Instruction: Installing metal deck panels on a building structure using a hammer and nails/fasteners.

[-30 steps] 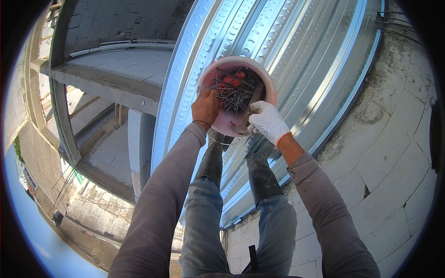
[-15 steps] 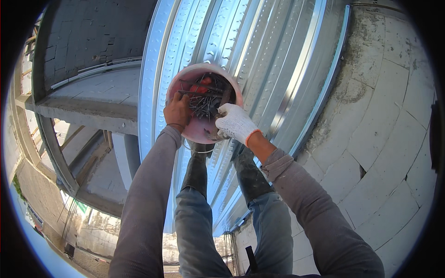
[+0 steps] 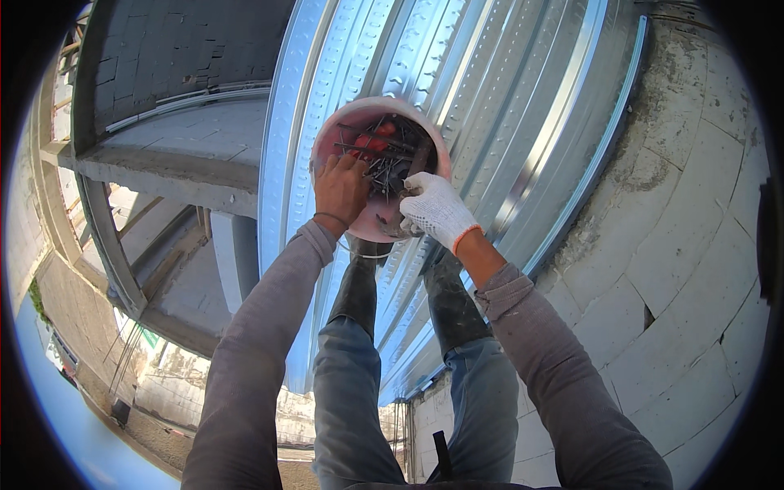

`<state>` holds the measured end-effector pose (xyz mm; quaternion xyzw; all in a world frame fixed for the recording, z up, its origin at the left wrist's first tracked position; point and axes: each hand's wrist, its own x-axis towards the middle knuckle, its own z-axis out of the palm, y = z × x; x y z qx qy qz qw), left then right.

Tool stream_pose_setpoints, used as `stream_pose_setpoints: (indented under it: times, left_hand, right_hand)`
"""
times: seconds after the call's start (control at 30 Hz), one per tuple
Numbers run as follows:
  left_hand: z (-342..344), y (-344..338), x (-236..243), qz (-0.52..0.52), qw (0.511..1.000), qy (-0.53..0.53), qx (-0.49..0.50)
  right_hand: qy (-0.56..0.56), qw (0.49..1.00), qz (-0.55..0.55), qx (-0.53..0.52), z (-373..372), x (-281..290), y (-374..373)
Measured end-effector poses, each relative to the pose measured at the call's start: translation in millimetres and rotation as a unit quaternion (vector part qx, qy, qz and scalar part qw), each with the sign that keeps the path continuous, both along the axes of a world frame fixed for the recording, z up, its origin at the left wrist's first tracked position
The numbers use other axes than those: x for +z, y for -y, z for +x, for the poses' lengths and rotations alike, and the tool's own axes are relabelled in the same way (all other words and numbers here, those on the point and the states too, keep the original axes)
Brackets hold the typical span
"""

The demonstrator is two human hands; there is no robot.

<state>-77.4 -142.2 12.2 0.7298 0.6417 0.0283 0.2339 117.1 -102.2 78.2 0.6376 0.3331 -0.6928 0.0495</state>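
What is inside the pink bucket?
The pink bucket holds a jumble of thin dark nail-like pieces, something red and a brownish bar. The left hand and gloved right hand cover parts; whatever lies beneath the pile is hidden.

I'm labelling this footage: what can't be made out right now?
Head view:
Pink bucket: its floor, under dark metal pieces.
Left hand: curled fingertips, behind its knuckles.
Right gloved hand: whether it grips anything, behind its fingers.
Gray sleeves: upper ends, cut off by the lower edge.
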Motion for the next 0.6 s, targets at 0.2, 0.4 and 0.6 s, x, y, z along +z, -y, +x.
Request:
stream_pose_setpoints:
  times: [0.2, 0.4, 0.6]
  left_hand:
    - [-4.6, 16.4, -21.4, 0.011, 0.982, 0.031, 0.184]
    - [15.4, 27.7, -17.0, 0.065, 0.983, 0.093, 0.147]
    - [35.7, -39.1, -43.0, 0.181, 0.974, 0.03, -0.132]
  right_hand:
    - [-0.032, 0.998, -0.031, -0.049, 1.8, -5.4, 5.2]
    - [-0.024, 0.998, -0.008, -0.061, 4.0, -4.5, 6.3]
    - [-0.017, 0.997, 0.013, -0.07, 3.0, -13.2, 12.7]
